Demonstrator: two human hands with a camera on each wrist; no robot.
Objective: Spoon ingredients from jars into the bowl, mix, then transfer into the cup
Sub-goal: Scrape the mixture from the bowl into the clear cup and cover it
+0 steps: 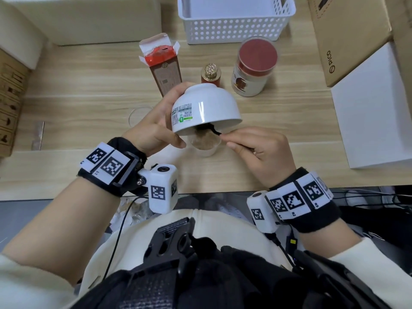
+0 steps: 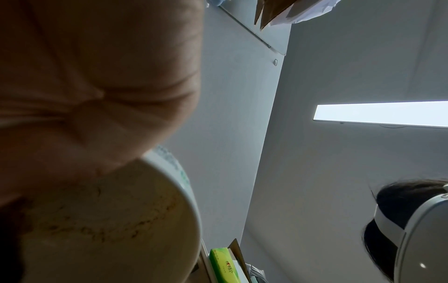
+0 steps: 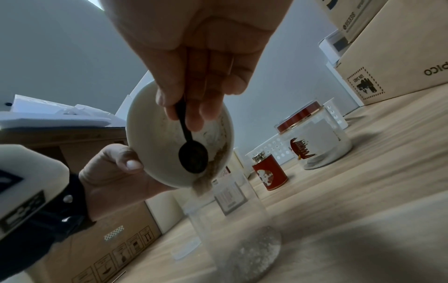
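Note:
My left hand [image 1: 156, 128] grips a white bowl [image 1: 205, 108] tipped steeply over a clear cup [image 1: 206, 144] on the table. Brown powder [image 3: 206, 181] streams off the bowl's lower rim [image 3: 194, 186] into the cup [image 3: 230, 226], which holds a brown heap. My right hand [image 1: 258, 150] pinches a black spoon [image 3: 192, 155]; its scoop lies inside the bowl near the pouring edge. In the left wrist view the bowl's inside [image 2: 109, 220] shows a ring of powder residue beneath my palm [image 2: 84, 86].
Behind the bowl stand an open carton with a red-capped jar [image 1: 163, 63], a small red tin with a gold lid [image 1: 210, 74] and a clear jar with a red lid [image 1: 254, 65]. A white basket [image 1: 234, 18], cardboard boxes [image 1: 347, 36] and a white box [image 1: 374, 108] ring the table.

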